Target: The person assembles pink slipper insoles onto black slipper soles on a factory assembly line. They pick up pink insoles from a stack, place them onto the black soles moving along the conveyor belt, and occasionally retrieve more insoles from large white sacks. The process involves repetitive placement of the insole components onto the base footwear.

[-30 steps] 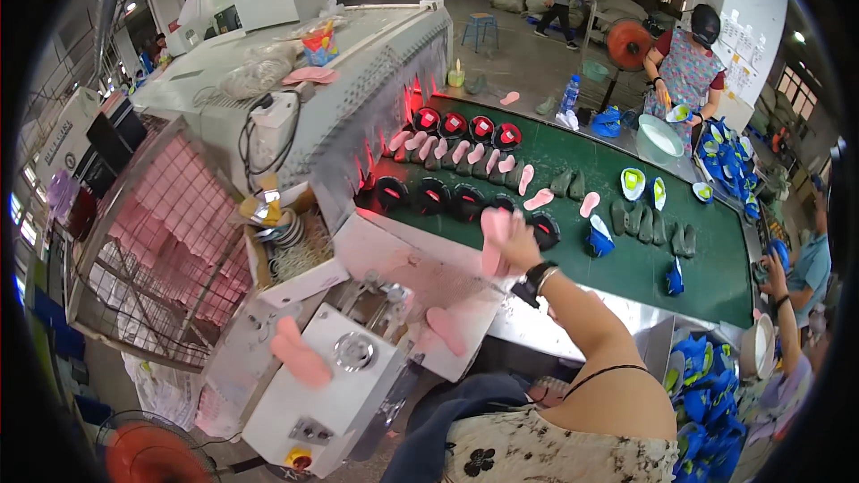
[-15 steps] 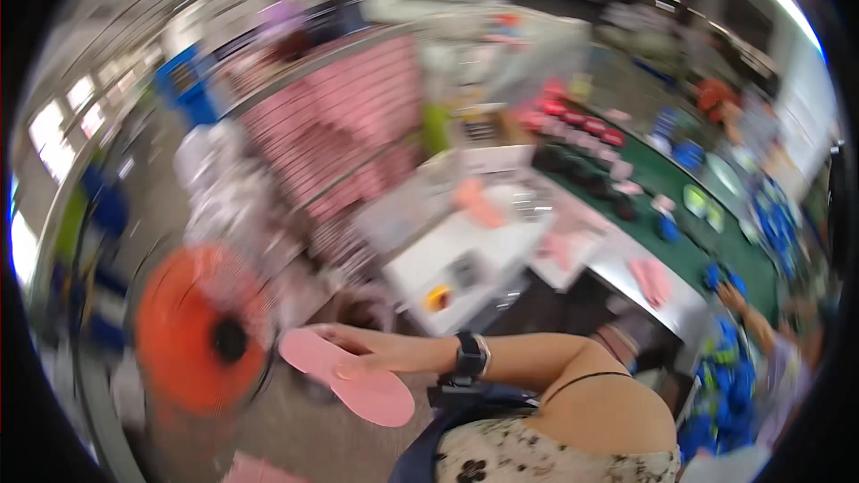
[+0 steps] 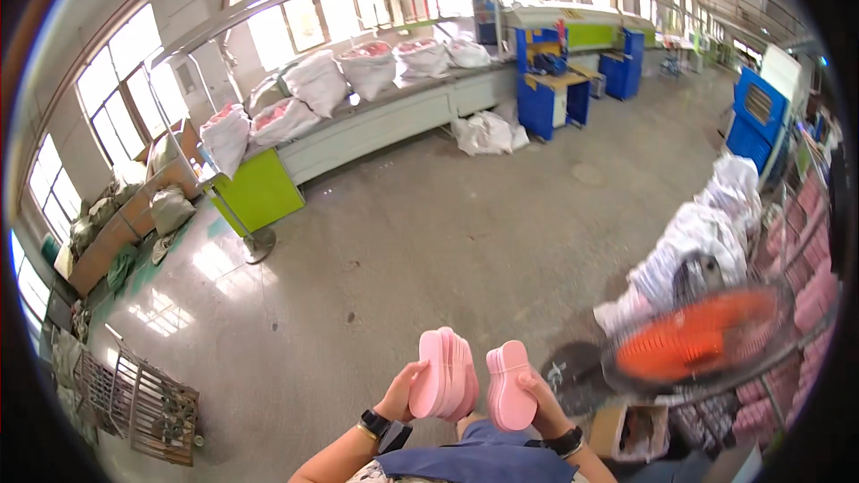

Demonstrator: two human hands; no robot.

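Note:
A thick stack of pink shoe soles (image 3: 445,374) is gripped by my left hand (image 3: 403,394), whose fingers wrap round its left side. My right hand (image 3: 544,401) is closed on a second, thinner stack of pink soles (image 3: 511,385), with what looks like a thin band across it. Both stacks are held upright in front of my body, side by side with a small gap between them. The fingers behind the stacks are partly hidden.
Close on my right stands an orange fan (image 3: 698,335), with an open cardboard box (image 3: 631,432) below it. White sacks (image 3: 693,241) and racks of pink pieces line the right. A metal cart (image 3: 152,402) is at lower left; a long bench (image 3: 376,125) with sacks runs behind.
My view has swung left, away from the worktable, so the fan now lies on my right. Earlier one hand with a pink sole showed; now both hands hold stacks.

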